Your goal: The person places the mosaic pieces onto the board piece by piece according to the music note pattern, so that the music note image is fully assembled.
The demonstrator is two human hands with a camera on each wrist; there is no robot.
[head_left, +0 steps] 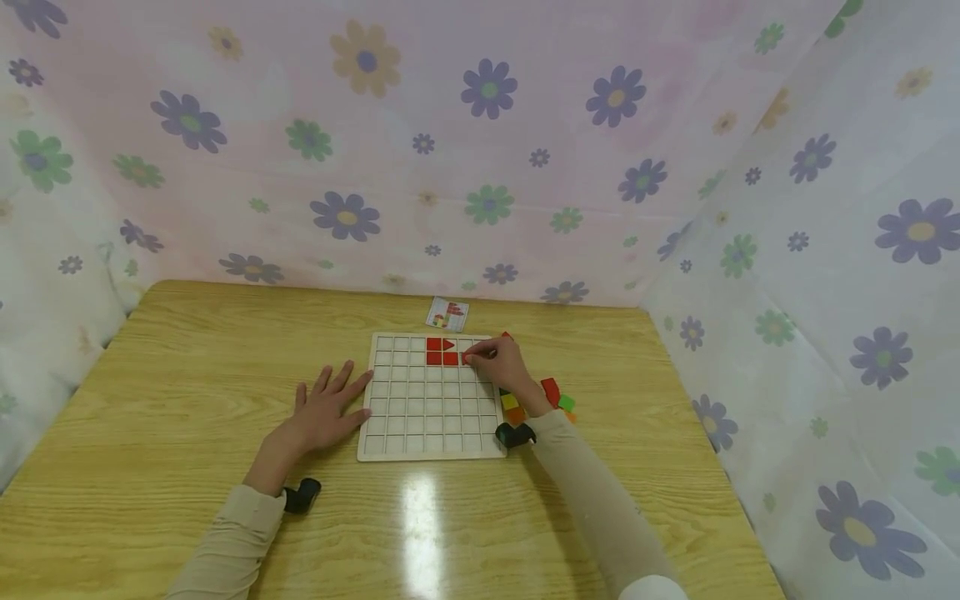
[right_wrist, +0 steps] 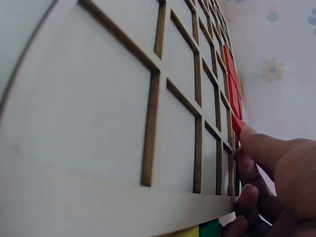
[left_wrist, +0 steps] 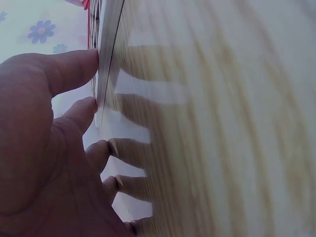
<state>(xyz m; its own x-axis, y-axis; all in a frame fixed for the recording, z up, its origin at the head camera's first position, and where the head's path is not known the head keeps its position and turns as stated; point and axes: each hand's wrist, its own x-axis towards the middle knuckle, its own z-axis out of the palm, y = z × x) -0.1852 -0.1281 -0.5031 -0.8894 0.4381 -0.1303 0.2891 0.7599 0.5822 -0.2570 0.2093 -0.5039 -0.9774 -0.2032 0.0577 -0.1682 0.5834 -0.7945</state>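
A pale wooden grid board [head_left: 415, 421] lies flat on the table. Red square tiles [head_left: 434, 357] and a red triangular tile [head_left: 448, 344] sit in cells of its upper rows. My right hand [head_left: 501, 365] reaches over the board's right side and pinches a small red tile [right_wrist: 238, 124] between thumb and fingers, at a cell right of the other red ones. Part of that tile is covered by the fingertips. My left hand [head_left: 327, 414] rests with fingers spread on the table, thumb [left_wrist: 74, 69] and index fingertip touching the board's left edge.
A small printed card [head_left: 447, 314] with a coloured figure lies behind the board. Loose tiles, among them a red tile [head_left: 551, 390], a green tile [head_left: 566, 402] and a yellow tile [head_left: 510, 402], lie right of the board, partly under the right forearm. Flowered cloth [head_left: 420, 167] walls the table's back.
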